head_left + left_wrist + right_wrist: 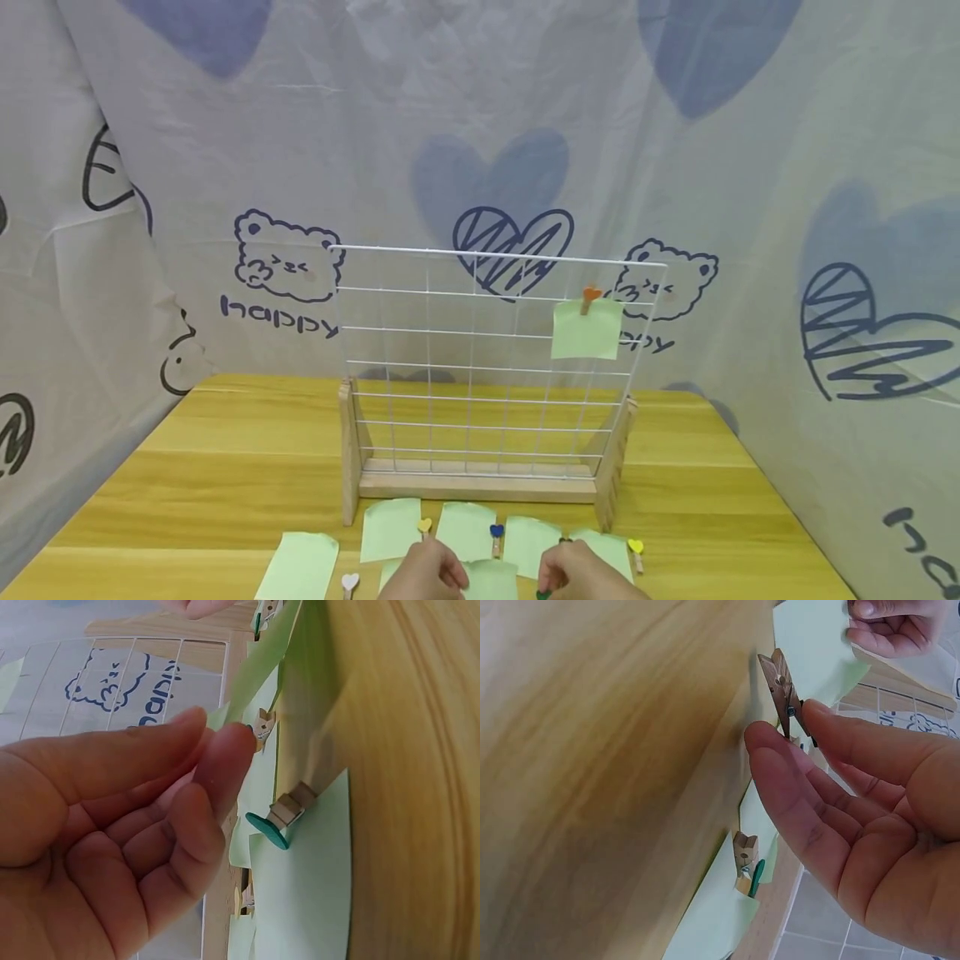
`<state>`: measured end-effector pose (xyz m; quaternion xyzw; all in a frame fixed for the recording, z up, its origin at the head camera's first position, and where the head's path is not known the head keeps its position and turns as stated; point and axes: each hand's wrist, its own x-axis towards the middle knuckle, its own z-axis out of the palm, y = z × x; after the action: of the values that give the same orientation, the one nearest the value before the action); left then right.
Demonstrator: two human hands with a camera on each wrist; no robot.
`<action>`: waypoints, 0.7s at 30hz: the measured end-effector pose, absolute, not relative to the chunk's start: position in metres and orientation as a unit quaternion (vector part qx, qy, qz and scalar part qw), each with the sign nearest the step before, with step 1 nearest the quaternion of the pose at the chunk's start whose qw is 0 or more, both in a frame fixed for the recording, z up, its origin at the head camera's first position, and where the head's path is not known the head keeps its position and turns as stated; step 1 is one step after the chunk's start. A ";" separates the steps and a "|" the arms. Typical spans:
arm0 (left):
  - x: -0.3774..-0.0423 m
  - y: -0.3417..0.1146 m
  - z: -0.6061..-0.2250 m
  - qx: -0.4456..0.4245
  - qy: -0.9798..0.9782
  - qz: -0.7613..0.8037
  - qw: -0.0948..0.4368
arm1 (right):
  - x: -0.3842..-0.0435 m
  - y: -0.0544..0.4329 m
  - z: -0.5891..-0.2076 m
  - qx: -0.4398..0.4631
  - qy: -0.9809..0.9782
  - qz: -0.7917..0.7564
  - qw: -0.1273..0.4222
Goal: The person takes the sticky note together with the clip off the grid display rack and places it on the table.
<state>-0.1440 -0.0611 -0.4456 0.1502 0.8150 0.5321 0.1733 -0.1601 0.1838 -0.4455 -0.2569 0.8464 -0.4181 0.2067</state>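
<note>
My left hand [429, 572] pinches a pale green paper note [264, 664] by its edge, between thumb and forefinger. The note is lifted at a slant off the table. To the right, my right hand [588, 573] pinches a small wooden clothespin [782, 690] at one end, its other end pointing away from the fingertips. A bit of dark green [543, 595] shows under that hand in the head view. Below the left hand, in its wrist view, a clothespin with a green top [276, 823] lies on another note [304, 900].
A white wire grid [450, 367] stands in a wooden base [480, 486]. An orange heart clothespin [587, 300] fixes a green note [585, 333] to it. Several notes lie before the base, with blue [497, 538], yellow [637, 553] and white [349, 583] heart clothespins among them.
</note>
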 end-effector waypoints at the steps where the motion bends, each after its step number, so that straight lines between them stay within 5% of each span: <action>1: -0.145 -0.061 -0.446 0.149 0.816 0.530 0.177 | -0.160 0.183 -0.446 -0.253 0.846 -0.419 0.210; 21: -0.144 -0.066 -0.444 0.164 0.829 0.508 0.167 | -0.164 0.183 -0.447 -0.280 0.863 -0.371 0.199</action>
<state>-0.1444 -0.0664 -0.4441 0.1637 0.8291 0.5078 0.1672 -0.1641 0.1827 -0.4466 -0.2797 0.8626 -0.3713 0.1994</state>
